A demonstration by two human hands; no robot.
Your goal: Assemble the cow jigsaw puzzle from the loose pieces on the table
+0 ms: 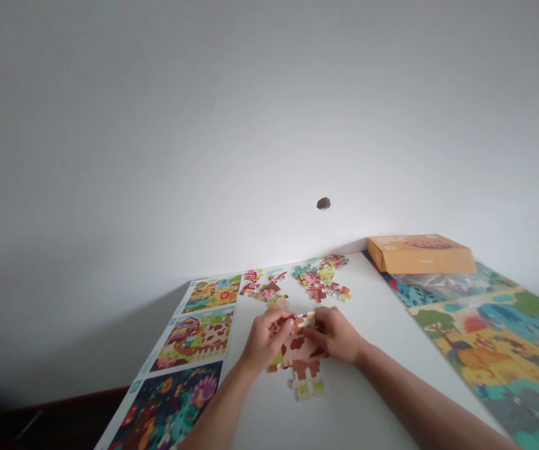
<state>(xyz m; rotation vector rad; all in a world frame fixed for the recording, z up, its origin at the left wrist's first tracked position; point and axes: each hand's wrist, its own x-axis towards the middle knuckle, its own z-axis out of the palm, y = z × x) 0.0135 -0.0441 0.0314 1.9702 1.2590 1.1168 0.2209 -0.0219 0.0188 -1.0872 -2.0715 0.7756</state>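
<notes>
Both my hands rest on a partly joined jigsaw cluster (304, 370) in brown, white and green on the white table (372, 325). My left hand (265, 340) presses its fingers on the cluster's upper left edge. My right hand (337, 334) pinches a small pale puzzle piece (307, 320) at the cluster's top, fingertips nearly meeting those of the left hand. Loose colourful pieces (321, 278) lie in a heap just beyond the hands, with a smaller group (263, 287) to the left of it.
A reference sheet with three printed pictures (189, 350) lies along the table's left edge. A large colourful picture board (498, 337) covers the right side, with an orange box (421, 253) at its far end. A plain wall with a small hole (323, 203) rises behind.
</notes>
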